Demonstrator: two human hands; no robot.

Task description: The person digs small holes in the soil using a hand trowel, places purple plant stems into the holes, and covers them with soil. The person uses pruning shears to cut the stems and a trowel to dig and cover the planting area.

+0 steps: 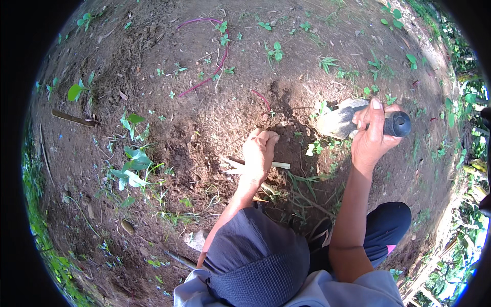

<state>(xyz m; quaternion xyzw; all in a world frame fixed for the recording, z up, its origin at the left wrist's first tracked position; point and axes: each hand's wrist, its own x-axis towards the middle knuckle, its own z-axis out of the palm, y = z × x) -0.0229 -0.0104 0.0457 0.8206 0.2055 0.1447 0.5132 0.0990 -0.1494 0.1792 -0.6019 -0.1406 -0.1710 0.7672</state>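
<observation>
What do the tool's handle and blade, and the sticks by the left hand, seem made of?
Handle: perhaps plastic or rubber; black, smooth, low sheen.
Blade: likely metal, though dull; broad, greyish, apparently soil-smeared.
Sticks: probably wood or plant stem; pale, matte, slim and straight.

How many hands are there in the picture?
2. The left hand is low, close to the dirt. The right hand is around a black handle. Some of their fingers are hidden.
</observation>
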